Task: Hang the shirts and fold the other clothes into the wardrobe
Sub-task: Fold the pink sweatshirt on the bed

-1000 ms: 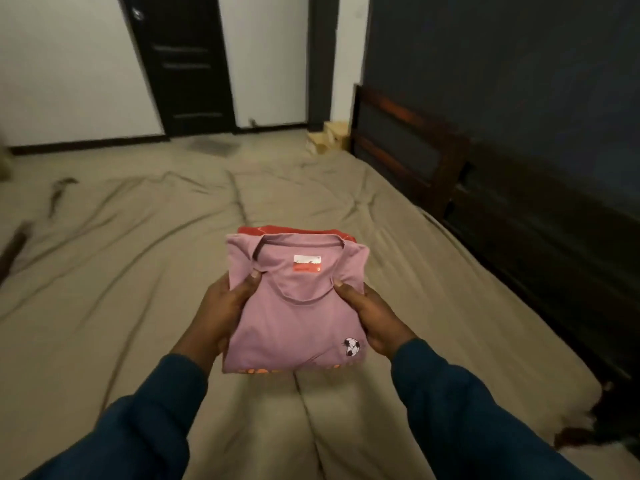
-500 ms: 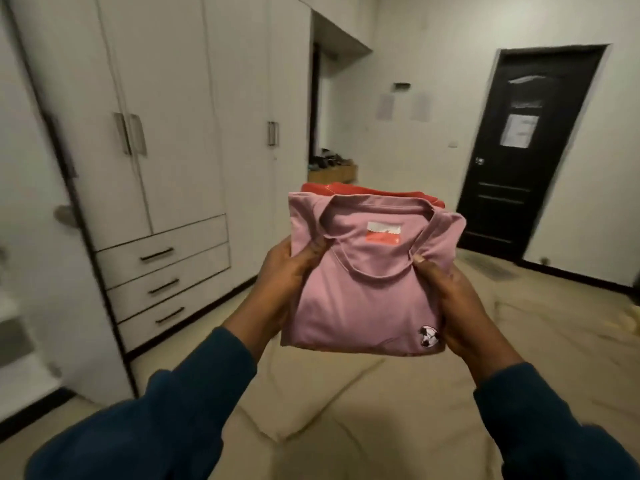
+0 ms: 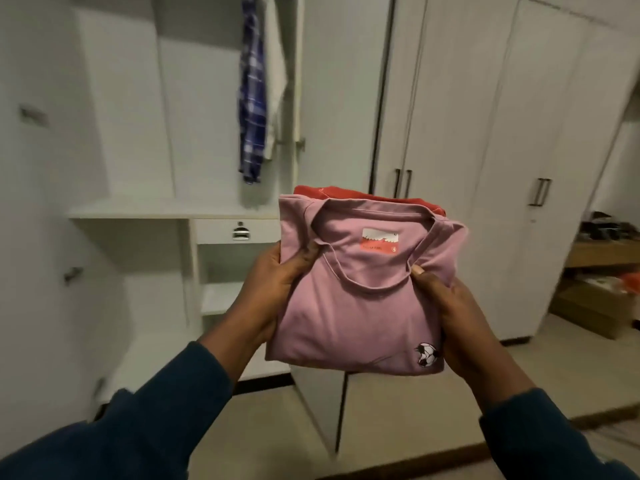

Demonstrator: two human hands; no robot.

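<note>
So the person's got a little stack of folded clothes held up between both hands: a folded pink shirt on top, with a red garment under it peeking out at the far edge. Left hand grips the stack's left side, thumb pressed on top near the collar; right hand grips the right side the same way. Beyond the left hand is the open wardrobe, with a blue plaid shirt hanging above and a small drawer just past the fingers.
</note>
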